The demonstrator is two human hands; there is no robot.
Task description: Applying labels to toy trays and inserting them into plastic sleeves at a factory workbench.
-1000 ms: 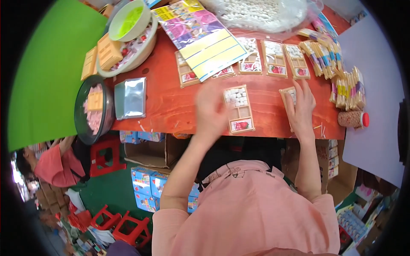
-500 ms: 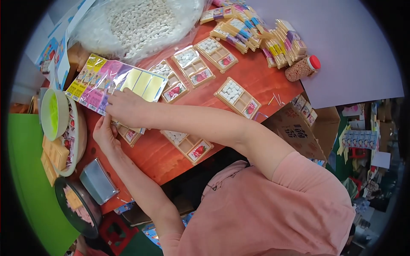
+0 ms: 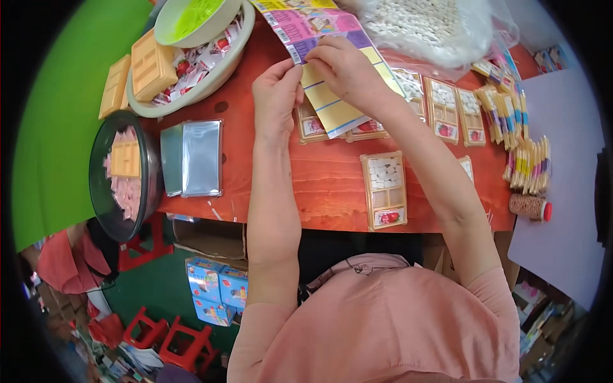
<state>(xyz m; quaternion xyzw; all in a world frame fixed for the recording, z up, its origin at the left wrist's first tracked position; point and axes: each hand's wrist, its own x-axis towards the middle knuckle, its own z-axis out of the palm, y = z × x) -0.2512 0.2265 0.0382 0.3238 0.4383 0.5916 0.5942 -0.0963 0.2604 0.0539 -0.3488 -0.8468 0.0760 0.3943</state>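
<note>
A sheet of stickers, with printed yellow, pink and purple strips and a bare pale-yellow backing part, lies over compartment trays. My left hand pinches its left edge, thumb and fingers together. On the lowest purple strip, my right hand has its fingertips closed. Whether a sticker is lifted there is hard to make out. Just beneath the sheet, a tray is partly covered. Nearer to me lies a tan tray holding white pieces and a strawberry-printed packet, one compartment bare. Similar trays stand right of my right hand.
A clear bag of white pieces lies far right, with stacked packs and a red-lidded jar nearer. Leftward are a pale basin of packets, a green-filled bowl, a dark bowl and clear plastic covers.
My view has swung left, so the table appears turned. Both hands stay at the sheet; my right hand's fingers have drawn together on the purple strip, and my left hand is still at the edge.
</note>
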